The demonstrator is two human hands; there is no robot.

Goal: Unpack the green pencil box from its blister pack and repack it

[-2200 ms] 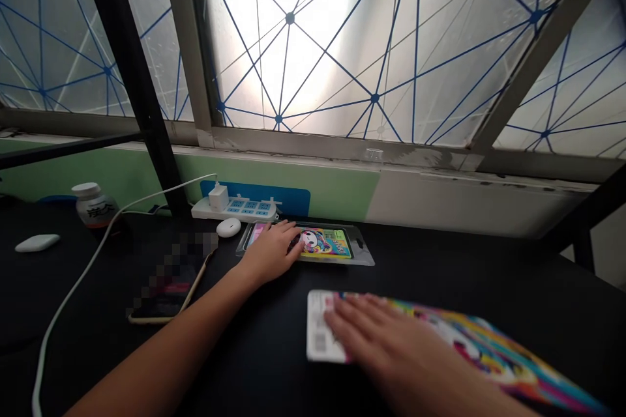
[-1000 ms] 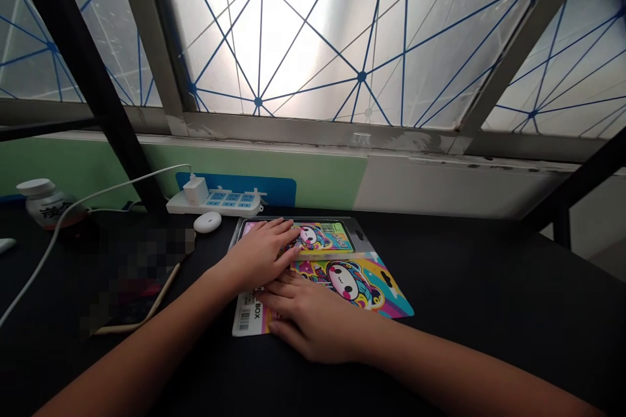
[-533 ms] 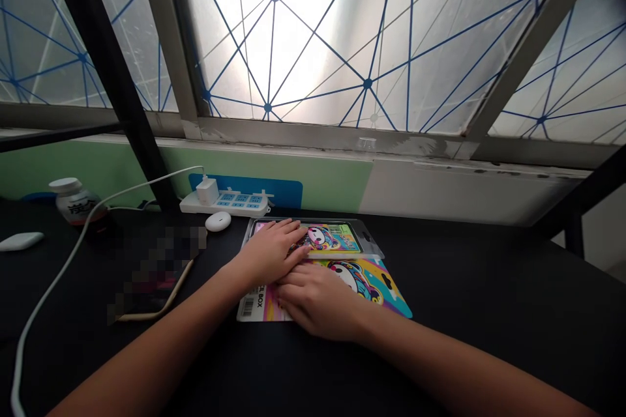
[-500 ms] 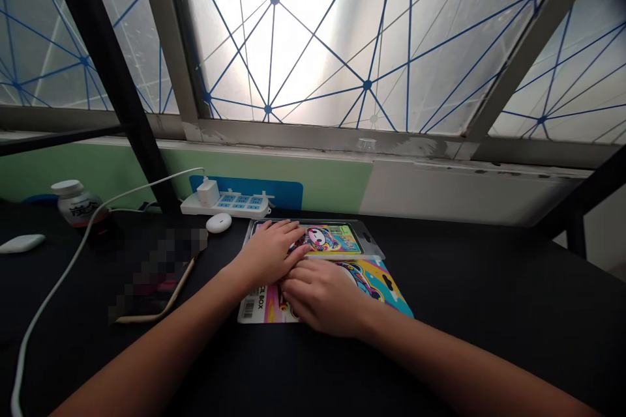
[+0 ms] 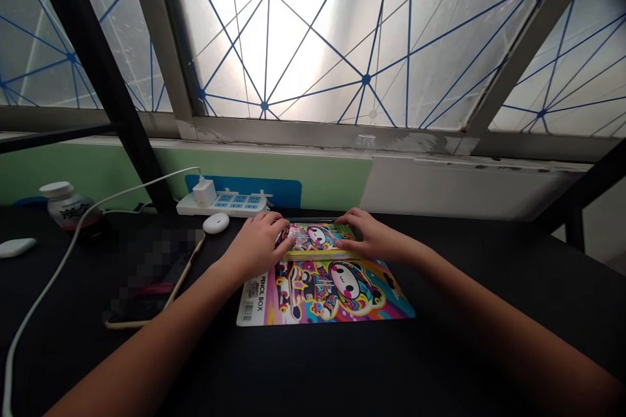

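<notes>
A brightly printed pencil box (image 5: pixel 315 238) with a cartoon figure and a yellow front edge lies at the far end of a colourful backing card (image 5: pixel 323 293). My left hand (image 5: pixel 261 244) grips the box's left end, with the thumb on top. On the right end, my right hand (image 5: pixel 369 234) holds it with fingers at the back corner and thumb near the front. The card lies flat on the table, "PENCIL BOX" and a barcode along its left edge. Whether clear plastic still surrounds the box, I cannot tell.
Behind my left hand are a white power strip (image 5: pixel 222 203) with a plugged-in charger (image 5: pixel 204 191) and a round white case (image 5: pixel 216 223). A blurred-out dark device (image 5: pixel 156 293) lies left. A white cable (image 5: pixel 53 287) and a bottle (image 5: pixel 68 205) stand farther left.
My right hand has moved from the front of the card to the box's right end. My left hand has shifted to the left end. More of the card and the box's yellow edge now show.
</notes>
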